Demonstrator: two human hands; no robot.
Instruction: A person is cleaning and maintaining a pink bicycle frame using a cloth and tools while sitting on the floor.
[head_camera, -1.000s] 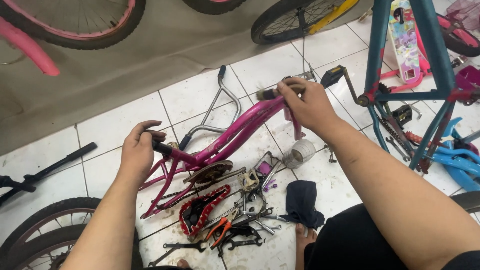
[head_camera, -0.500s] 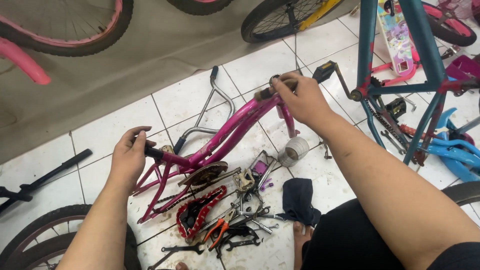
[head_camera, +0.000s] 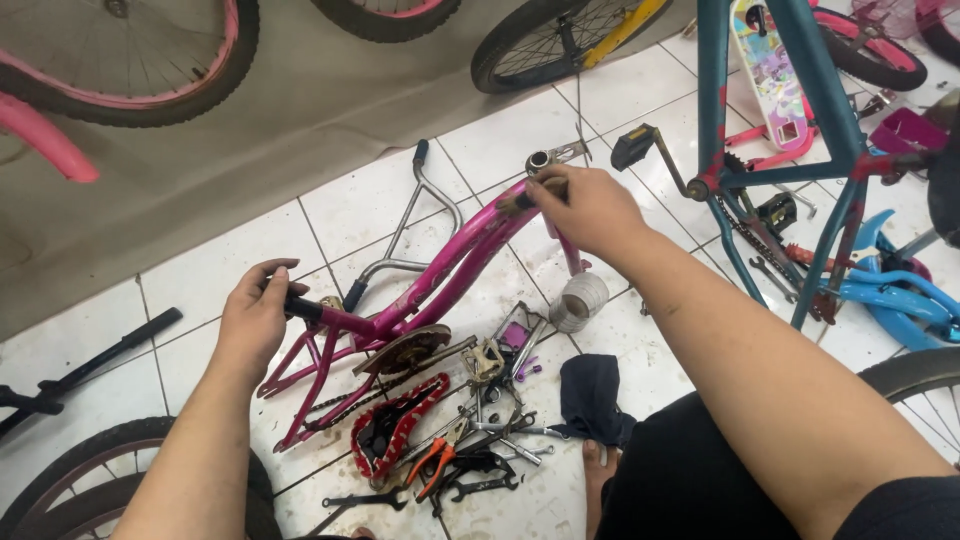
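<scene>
White tiled floor (head_camera: 230, 265), strewn with tools. My left hand (head_camera: 252, 318) clamps the pink bike frame (head_camera: 450, 262) at its seat tube; my right hand (head_camera: 590, 208) pinches its head tube. The frame looks stripped: no wheels, and the handlebar (head_camera: 405, 225) lies just beyond my grip.

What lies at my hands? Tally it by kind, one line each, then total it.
Magenta metal bicycle frame, gripped by left hand and right hand: 1
Chrome bent handlebar with black grip: 1
Orange-handled pliers: 1
Small white wheel: 1
Dark cloth: 1
Total: 5
</scene>
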